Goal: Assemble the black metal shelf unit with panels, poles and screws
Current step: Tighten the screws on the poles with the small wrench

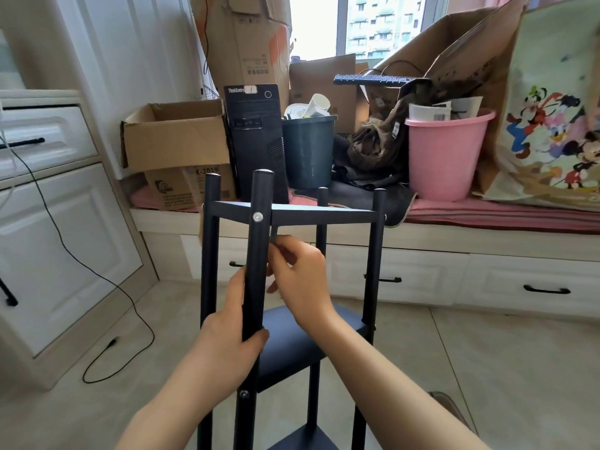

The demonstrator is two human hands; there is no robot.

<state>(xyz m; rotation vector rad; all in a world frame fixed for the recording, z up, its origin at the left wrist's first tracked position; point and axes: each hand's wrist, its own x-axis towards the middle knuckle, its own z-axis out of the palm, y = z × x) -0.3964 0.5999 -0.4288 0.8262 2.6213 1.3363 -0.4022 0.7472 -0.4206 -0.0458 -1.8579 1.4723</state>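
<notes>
Left hand grips front pole; right hand pinches small tool under top panel. Tool may slip, leaving screw loose.

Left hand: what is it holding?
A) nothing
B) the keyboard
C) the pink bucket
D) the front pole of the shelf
D: the left hand grips the front pole, thumb on one side and fingers wrapped round the other.

Open gaps between the shelf poles; the top panel blocks above, middle panel below, floor right is roomy.
</notes>
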